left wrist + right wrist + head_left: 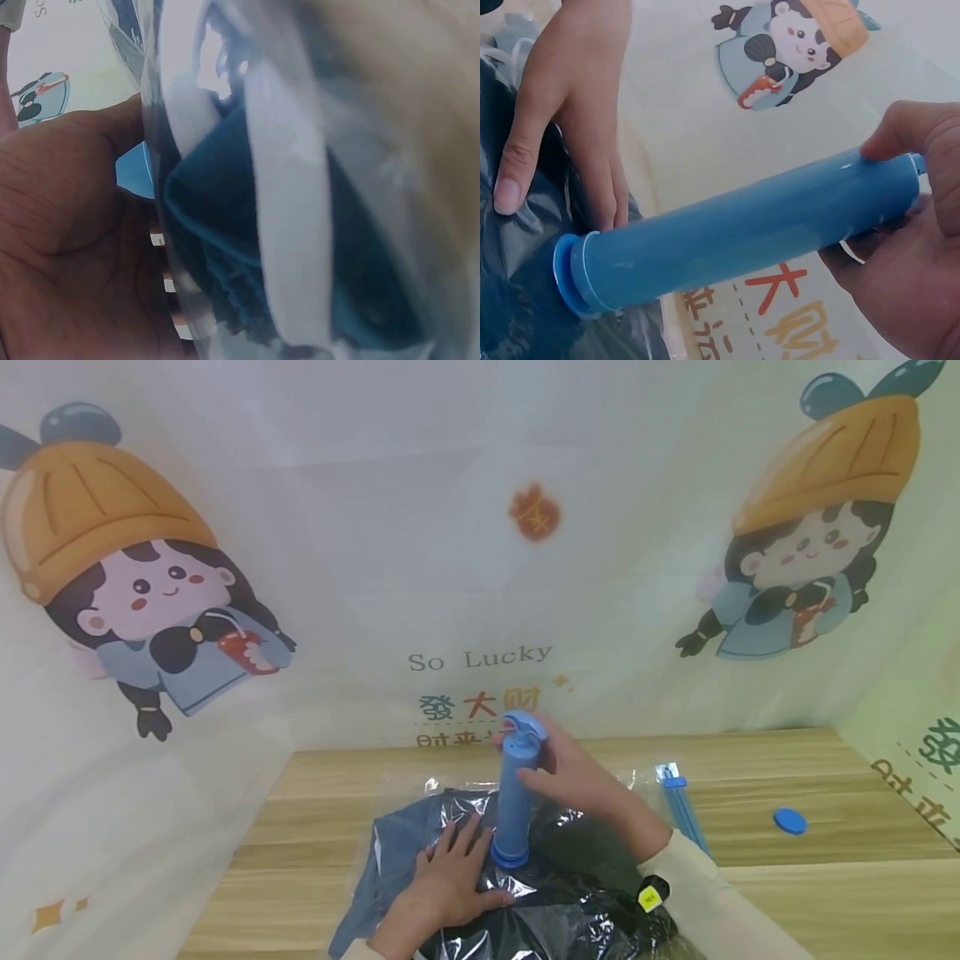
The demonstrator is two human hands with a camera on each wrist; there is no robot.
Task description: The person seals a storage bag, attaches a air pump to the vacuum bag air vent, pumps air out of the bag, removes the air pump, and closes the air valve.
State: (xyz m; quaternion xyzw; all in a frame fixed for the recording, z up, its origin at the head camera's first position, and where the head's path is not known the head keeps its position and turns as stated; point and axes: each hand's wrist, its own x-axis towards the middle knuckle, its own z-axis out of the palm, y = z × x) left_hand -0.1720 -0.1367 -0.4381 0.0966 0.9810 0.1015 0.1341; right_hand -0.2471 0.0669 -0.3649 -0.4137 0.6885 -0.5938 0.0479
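A clear plastic vacuum bag (pixel 540 927) with dark folded fabric inside lies on the table, its film wrinkled and shiny. On it stands a blue hand pump (pixel 515 802), nearly upright, its flared base (pixel 510 858) against the bag. My right hand (pixel 577 777) grips the pump near the top, thumb on the barrel and fingers behind; the pump's handle (pixel 525 724) sits close above the barrel. Left of the base, my left hand (pixel 453 881) presses on the bag with fingers spread. Through the film, the left wrist view shows teal fabric (pixel 217 187) beside the palm.
To the right lies a round blue cap (pixel 790 821) on the wooden table (pixel 840 777). A blue slider clip (pixel 675 782) sits at the bag's right corner, next to a blue strip (pixel 688 818). Behind the table hangs a printed cloth (pixel 360 568).
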